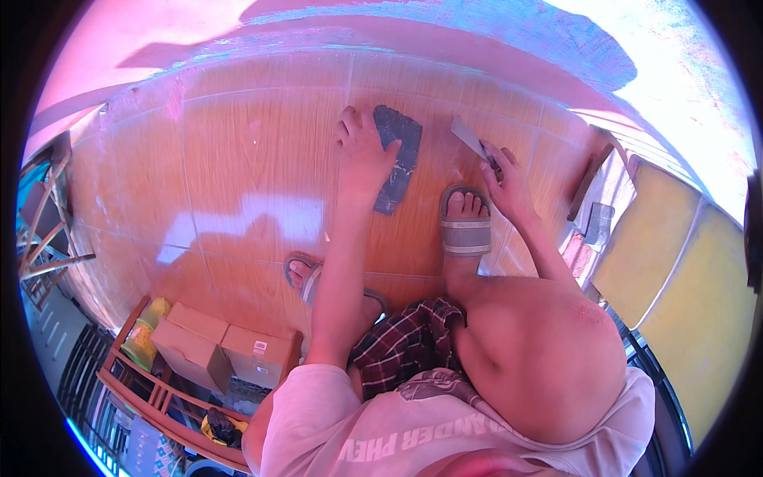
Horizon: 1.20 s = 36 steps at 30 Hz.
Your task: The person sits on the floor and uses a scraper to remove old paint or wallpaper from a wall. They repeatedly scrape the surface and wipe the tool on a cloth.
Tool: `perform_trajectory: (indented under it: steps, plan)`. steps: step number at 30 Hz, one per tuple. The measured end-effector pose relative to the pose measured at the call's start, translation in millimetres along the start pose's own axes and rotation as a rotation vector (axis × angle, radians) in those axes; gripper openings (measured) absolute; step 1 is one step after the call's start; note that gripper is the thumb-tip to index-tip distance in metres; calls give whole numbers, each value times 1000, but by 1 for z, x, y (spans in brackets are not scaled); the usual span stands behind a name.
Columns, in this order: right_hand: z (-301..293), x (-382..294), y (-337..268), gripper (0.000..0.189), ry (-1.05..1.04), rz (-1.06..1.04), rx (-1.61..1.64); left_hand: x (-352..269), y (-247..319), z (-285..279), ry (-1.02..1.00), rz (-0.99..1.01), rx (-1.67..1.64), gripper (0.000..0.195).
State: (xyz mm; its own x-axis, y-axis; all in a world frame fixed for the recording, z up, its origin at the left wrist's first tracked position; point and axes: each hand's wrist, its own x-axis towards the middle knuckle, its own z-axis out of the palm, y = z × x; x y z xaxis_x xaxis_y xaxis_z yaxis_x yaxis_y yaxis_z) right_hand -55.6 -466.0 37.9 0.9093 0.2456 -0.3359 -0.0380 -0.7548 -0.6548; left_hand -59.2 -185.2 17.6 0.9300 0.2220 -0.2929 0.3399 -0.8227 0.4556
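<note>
My left hand (365, 149) is spread over the left edge of a dark grey, irregular flat sheet (398, 164), its thumb lying across the sheet and the other fingers on the wood-patterned tile floor (262, 131). Pale scratches or cracks mark the sheet. To the right, my right hand (506, 179) is closed around the handle of a flat metal scraper or putty knife (468, 136), whose blade points up and left, apart from the sheet. My foot in a grey slide sandal (466, 223) stands just below, between the sheet and my right hand.
At the lower left, a wooden bench or rack (173, 396) holds cardboard boxes (194, 340) and a yellow bag (143, 334). Folding-type wooden legs (50, 238) stand at the far left. A pink wall (429, 42) with blue patches borders the floor; yellow panels (656, 238) are at the right.
</note>
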Motion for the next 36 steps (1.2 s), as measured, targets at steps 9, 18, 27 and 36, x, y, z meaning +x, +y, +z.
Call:
perform_trajectory:
  steps: [9, 18, 27, 36]
  plan:
    - [-65, -89, 84, 40, 38, 97, -190, 25, -16, 1, -146, -29, -356, 73]
    - [-110, -134, 95, 47, -75, 255, -438, 74, -14, -129, 66, 550, 30, 33]
    - [-134, -60, 89, 41, -64, 93, -595, 0, -145, -248, 17, 371, 365, 39]
    - [8, 81, 1, 37, -126, -368, -478, -131, -191, -217, -204, 133, 347, 45]
